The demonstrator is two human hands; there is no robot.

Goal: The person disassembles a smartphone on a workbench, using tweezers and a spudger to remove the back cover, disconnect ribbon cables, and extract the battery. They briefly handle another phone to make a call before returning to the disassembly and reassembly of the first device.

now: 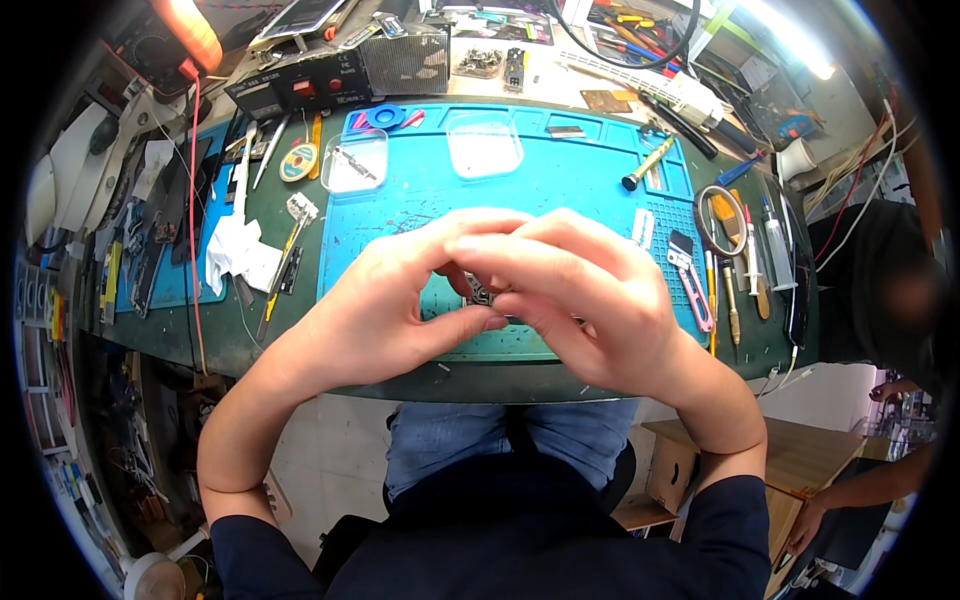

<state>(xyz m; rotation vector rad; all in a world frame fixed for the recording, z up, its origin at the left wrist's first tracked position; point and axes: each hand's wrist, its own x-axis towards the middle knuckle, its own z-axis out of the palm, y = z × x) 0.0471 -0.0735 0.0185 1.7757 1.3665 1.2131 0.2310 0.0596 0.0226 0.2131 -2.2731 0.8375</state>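
Note:
Both my hands are raised over a blue silicone work mat (420,205), fingertips brought together. Between them is a small silver-and-black metal part (478,291), mostly hidden by the fingers; its exact kind cannot be made out. My left hand (385,300) curves round its left side, with the thumb along the lower edge. From the right, my right hand (595,285) closes on it with thumb and fingers. Beyond the hands lie two clear plastic trays, one (357,178) with small metal pieces in it, the other (485,165) farther right.
A screwdriver (650,163), a pink-handled tool (692,290), a ring-shaped item (704,221) and syringes (776,245) lie right. White tissue (240,262), tweezers and a wire spool (298,161) lie left. A black box (300,92) stands behind. Another person's arm (870,490) is at right.

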